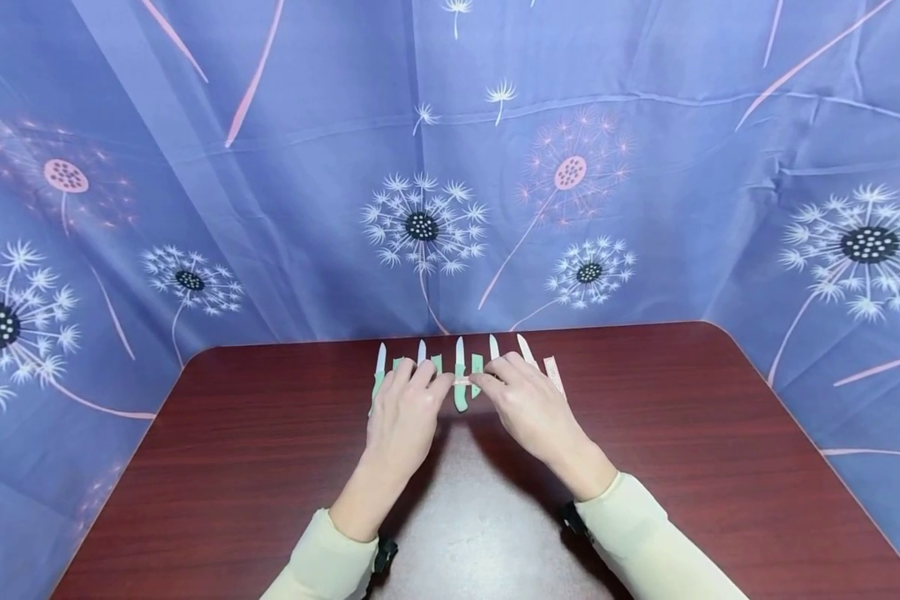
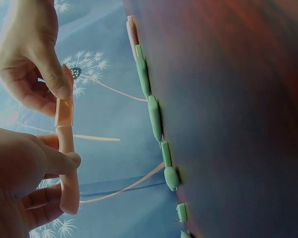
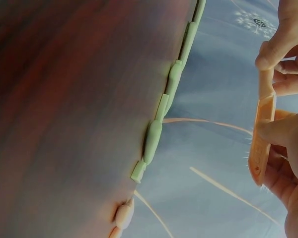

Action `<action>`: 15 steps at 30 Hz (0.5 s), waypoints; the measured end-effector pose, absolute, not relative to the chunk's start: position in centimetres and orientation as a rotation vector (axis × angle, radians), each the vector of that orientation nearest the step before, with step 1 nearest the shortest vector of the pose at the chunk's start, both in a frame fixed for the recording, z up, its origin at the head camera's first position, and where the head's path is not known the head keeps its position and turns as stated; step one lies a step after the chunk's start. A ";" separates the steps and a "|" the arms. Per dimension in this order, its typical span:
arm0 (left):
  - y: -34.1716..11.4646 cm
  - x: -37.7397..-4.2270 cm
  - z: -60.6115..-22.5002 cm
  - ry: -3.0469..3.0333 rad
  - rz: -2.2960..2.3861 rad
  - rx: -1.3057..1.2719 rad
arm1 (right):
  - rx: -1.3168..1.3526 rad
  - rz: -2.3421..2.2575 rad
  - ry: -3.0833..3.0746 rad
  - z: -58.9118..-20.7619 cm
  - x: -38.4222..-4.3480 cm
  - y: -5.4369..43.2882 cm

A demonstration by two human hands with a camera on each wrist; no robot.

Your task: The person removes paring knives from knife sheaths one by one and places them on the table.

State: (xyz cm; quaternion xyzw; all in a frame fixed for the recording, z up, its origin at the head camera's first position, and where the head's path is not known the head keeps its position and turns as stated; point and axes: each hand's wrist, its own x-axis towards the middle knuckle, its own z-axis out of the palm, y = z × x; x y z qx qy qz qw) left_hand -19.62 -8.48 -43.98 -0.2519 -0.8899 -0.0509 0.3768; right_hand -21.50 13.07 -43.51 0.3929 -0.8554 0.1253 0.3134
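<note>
Between both hands, above the table, is a small pink paring knife (image 1: pixel 461 381) with a pink sheath. My left hand (image 1: pixel 408 408) grips the knife's handle (image 2: pixel 69 193), thumb on one side and fingers on the other. The pink sheath (image 3: pixel 257 156) is pinched by my right hand (image 1: pixel 532 408). Sheath and handle meet end to end in both wrist views, and the blade is hidden. Beyond lies a row of knives, including a green-handled knife (image 1: pixel 461 392) with its bare blade pointing away, and a green sheath (image 1: pixel 477 375) beside it.
The row runs near the far edge of the dark red wooden table (image 1: pixel 270 450). A second pink sheath (image 1: pixel 554 377) lies at its right end, and my hands partly cover several knives. A blue dandelion-print cloth (image 1: pixel 307 208) hangs behind and at both sides.
</note>
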 end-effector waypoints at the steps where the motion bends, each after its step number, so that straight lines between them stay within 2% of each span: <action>1: -8.5 -19.6 -43.9 -2.275 -0.133 -0.647 | 1.037 0.336 -2.254 -43.5 -21.5 13.1; 15: -8.6 -19.6 -44.0 -2.277 -0.147 -0.648 | 1.054 0.343 -2.247 -43.6 -21.6 13.2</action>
